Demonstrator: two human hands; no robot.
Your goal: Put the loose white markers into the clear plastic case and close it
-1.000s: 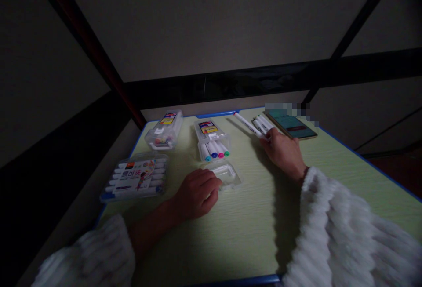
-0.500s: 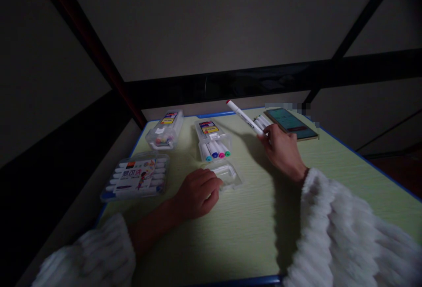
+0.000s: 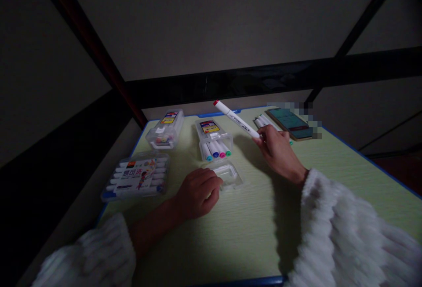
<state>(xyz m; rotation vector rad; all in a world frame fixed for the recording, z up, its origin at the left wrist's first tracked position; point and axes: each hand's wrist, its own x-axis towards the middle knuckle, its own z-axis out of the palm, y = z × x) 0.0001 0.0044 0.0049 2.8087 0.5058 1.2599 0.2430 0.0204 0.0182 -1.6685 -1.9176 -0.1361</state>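
Between the thumb and fingers of my right hand (image 3: 278,150) is a white marker (image 3: 238,120), tilted up to the left with its red end uppermost. My left hand (image 3: 199,193) rests closed on the table, its fingers at the clear plastic lid (image 3: 228,175) of an opened marker case (image 3: 212,135). The lid lies folded out towards me. Inside that case are several white markers (image 3: 216,149) with light blue, dark blue, pink and green ends. Behind my right hand lie several loose white markers (image 3: 263,120), partly hidden by it.
A closed clear case (image 3: 166,128) stands at the back left. In front of it lies a flat case of white pens (image 3: 136,176) with a printed label. A phone (image 3: 290,122) lies at the back right of the pale green table (image 3: 237,234), which has blue edges.
My right hand has moved slightly, bringing the marker's red end to the left. More of the loose markers behind it now shows. My left hand has stayed in place.
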